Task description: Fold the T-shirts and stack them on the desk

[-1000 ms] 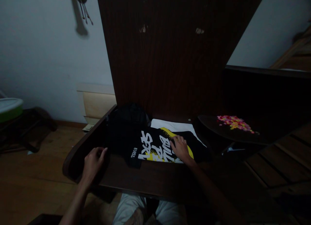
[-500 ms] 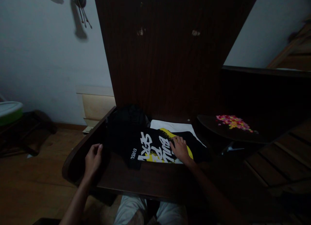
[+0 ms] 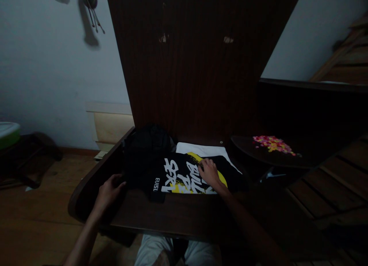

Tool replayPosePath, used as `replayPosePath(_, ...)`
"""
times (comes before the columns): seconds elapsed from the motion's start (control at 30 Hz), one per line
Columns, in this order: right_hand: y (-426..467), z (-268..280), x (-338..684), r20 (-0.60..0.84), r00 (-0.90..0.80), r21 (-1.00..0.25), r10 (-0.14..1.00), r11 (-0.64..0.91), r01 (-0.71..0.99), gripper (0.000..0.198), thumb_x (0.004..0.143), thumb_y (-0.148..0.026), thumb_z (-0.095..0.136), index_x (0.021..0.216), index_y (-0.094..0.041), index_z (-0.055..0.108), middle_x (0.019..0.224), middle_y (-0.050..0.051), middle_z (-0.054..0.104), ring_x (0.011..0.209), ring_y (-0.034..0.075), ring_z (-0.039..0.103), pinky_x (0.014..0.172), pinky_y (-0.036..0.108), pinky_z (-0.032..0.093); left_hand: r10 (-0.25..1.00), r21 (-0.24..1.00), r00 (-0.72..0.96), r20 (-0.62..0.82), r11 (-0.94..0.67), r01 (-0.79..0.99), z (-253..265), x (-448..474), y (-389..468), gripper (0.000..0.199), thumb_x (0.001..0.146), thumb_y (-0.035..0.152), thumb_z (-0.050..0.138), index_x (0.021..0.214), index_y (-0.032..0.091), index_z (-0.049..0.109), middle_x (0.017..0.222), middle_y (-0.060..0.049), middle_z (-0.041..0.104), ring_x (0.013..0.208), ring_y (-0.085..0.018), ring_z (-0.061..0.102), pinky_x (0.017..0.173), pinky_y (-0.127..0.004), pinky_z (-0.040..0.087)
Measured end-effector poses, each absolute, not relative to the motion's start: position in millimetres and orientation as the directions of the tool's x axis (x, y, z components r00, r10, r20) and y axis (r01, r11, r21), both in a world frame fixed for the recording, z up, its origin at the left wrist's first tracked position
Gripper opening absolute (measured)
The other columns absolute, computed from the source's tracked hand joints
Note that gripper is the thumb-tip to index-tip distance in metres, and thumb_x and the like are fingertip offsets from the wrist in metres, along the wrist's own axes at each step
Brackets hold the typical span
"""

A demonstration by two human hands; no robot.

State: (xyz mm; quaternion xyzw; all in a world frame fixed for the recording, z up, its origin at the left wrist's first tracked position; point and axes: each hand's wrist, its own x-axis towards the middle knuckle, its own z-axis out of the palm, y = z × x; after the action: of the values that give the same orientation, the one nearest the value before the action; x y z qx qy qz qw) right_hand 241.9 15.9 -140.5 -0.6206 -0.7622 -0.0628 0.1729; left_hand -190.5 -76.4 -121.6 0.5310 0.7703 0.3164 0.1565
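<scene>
Since a second ago the left hand (image 3: 108, 192) has slid forward from the near rim of the drawer (image 3: 86, 185) toward the folded shirt's left edge, while the right hand (image 3: 209, 173) has barely shifted. The printed black shirt (image 3: 178, 174) lies inside the drawer, its long axis running left to right, beside a dark bundle (image 3: 146, 147) at its left and over a white garment (image 3: 201, 149). The right hand rests flat on the shirt's right half, fingers loosely spread, pressing rather than gripping. The left hand is nearer the left edge, fingers curled at it; whether it pinches cloth, I cannot tell.
</scene>
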Motion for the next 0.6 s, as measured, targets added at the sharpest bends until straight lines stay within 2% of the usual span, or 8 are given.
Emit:
replayPosePath(0.17,44.4,-129.0,220.5,0.369,-0.266,-0.253,0.890,0.372,0.893,0.018,0.092,-0.021,0.051,0.104,-0.019,0.065,0.109,0.010,0.064,0.104,0.025,0.052,0.088,0.036,0.039,0.926,0.710,-0.377,0.029,0.247,0.660,-126.5,-201.8,-71.8,0.046,0.068,0.036,0.064,0.111,0.018,0.064,0.117,-0.014,0.072,0.108,-0.028,0.067,0.090,-0.036,0.053)
replayPosePath(0.33,80.8,-118.3,186.8,0.365,-0.426,-0.281,0.828,0.535,0.797,0.024,0.093,-0.026,0.056,0.114,-0.019,0.066,0.119,0.011,0.063,0.114,0.024,0.051,0.094,0.036,0.039,0.900,0.738,-0.432,0.053,0.256,0.624,-123.2,-194.6,-68.0,0.053,0.072,0.049,0.063,0.112,0.016,0.064,0.115,-0.015,0.072,0.105,-0.029,0.069,0.086,-0.038,0.055)
replayPosePath(0.47,102.4,-112.1,175.9,0.224,-0.557,-0.251,0.800,0.600,0.760,0.018,0.093,-0.026,0.059,0.105,-0.018,0.070,0.106,0.009,0.068,0.104,0.022,0.058,0.090,0.032,0.041,0.915,0.677,-0.384,0.126,0.204,0.707,-114.8,-186.8,-75.9,0.045,0.075,0.045,0.060,0.111,0.019,0.065,0.116,-0.013,0.072,0.105,-0.028,0.069,0.087,-0.036,0.054)
replayPosePath(0.6,113.0,-111.8,183.9,0.175,-0.495,-0.293,0.851,0.525,0.799,0.018,0.095,-0.022,0.053,0.097,-0.019,0.071,0.098,0.008,0.072,0.094,0.020,0.063,0.080,0.026,0.042,0.935,0.542,-0.313,0.164,0.180,0.821,-106.4,-187.6,-88.3,0.040,0.081,0.041,0.057,0.116,0.023,0.064,0.114,-0.010,0.074,0.102,-0.027,0.069,0.083,-0.033,0.054)
